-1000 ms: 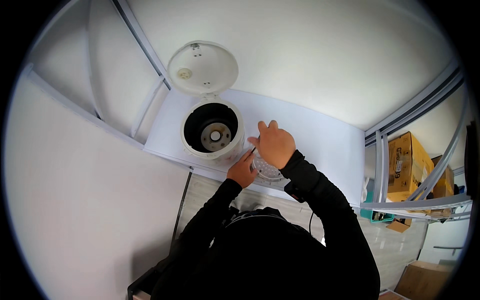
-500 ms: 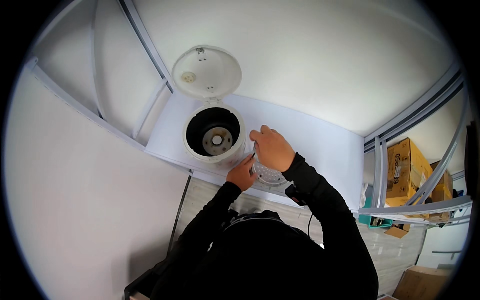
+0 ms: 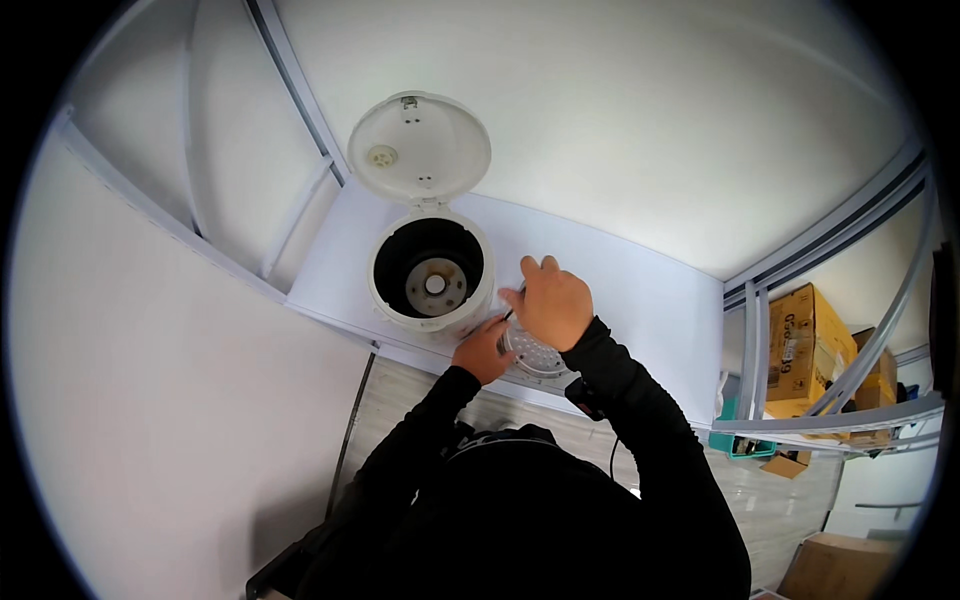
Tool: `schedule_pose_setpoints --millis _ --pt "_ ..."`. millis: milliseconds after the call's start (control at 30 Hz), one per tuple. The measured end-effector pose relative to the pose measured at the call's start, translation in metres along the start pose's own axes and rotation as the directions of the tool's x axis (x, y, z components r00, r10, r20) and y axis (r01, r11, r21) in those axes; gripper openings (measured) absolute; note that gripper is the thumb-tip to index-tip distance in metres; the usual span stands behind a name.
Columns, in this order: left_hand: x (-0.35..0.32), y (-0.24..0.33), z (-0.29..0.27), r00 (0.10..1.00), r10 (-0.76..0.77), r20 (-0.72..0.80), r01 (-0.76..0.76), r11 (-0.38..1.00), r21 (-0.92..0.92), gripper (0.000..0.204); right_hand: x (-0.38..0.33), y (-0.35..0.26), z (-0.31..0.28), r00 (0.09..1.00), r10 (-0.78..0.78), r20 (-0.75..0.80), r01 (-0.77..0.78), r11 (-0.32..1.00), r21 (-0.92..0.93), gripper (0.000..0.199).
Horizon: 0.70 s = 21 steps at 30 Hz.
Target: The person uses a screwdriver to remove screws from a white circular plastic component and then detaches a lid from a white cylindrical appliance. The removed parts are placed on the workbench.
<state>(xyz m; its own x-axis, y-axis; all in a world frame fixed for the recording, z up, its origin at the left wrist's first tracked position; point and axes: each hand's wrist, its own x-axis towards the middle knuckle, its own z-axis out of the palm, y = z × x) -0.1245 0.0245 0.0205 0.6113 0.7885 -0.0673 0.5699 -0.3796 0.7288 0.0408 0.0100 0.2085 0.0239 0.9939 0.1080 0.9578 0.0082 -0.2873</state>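
Observation:
An opened white rice cooker (image 3: 455,322) stands on the white table, its lid (image 3: 455,150) tipped up and back. No inner pot is in it; the round heating plate (image 3: 450,290) shows stained at the bottom. My right hand (image 3: 556,305) is closed around a thin dark rod-shaped tool (image 3: 510,314), slanting down toward the cooker's right side. My left hand (image 3: 482,352) is low against that side, fingertips pressed together by the tool's lower end; what they pinch is hidden. A perforated round tray (image 3: 535,355) lies partly under my right hand.
The white table (image 3: 640,290) runs along a pale wall. White frame posts (image 3: 750,345) rise at its right end. Beyond them are cardboard boxes (image 3: 812,350) and a teal bin (image 3: 740,443). A white panel (image 3: 180,370) borders the left side.
My right hand has shifted slightly right and down, and its grip has turned a little. The left hand stays by the cooker's side. The whole view has moved slightly.

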Motion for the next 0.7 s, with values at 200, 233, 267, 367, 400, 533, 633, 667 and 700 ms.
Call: schedule_pose_setpoints --millis 200,233,267,367,400,533,633,667,700 --pt "0.003 -0.002 0.002 0.999 0.041 -0.033 -0.042 0.999 -0.014 0.063 0.006 0.020 0.010 0.901 -0.355 -0.248 0.395 0.908 0.137 0.025" --pt "0.003 -0.004 0.003 0.999 0.037 -0.026 -0.037 0.999 0.004 0.063 0.004 0.017 0.007 0.933 -0.295 -0.204 0.325 0.937 0.131 0.024" --pt "0.003 -0.003 0.001 0.999 0.036 -0.019 -0.035 0.999 0.025 0.063 0.001 0.012 0.006 0.959 -0.230 -0.164 0.251 0.960 0.121 0.023" --pt "0.002 0.000 -0.002 0.999 0.031 0.016 -0.031 0.999 0.030 0.064 0.004 0.013 0.012 0.997 -0.064 -0.042 0.069 0.987 0.142 0.024" --pt "0.001 0.000 -0.004 0.999 0.029 0.030 -0.030 0.999 0.023 0.064 0.006 0.015 0.014 1.000 -0.015 0.001 0.015 0.988 0.156 0.026" --pt "0.000 -0.003 -0.004 0.998 0.042 0.048 -0.045 0.997 0.061 0.065 0.007 0.020 0.007 0.917 -0.371 -0.145 0.387 0.917 0.099 0.021" --pt "0.000 -0.003 -0.004 0.997 0.033 0.066 -0.038 0.997 0.069 0.065 0.003 0.006 0.001 0.980 -0.180 -0.086 0.189 0.976 0.108 0.020" --pt "-0.001 -0.003 -0.005 0.997 0.033 0.063 -0.038 0.997 0.067 0.066 0.001 0.001 0.000 0.999 -0.049 -0.022 0.051 0.995 0.089 0.021" --pt "-0.002 -0.003 -0.005 0.998 0.033 0.061 -0.037 0.997 0.066 0.066 0.001 -0.001 -0.001 0.996 0.085 0.038 -0.087 0.994 0.063 0.022"
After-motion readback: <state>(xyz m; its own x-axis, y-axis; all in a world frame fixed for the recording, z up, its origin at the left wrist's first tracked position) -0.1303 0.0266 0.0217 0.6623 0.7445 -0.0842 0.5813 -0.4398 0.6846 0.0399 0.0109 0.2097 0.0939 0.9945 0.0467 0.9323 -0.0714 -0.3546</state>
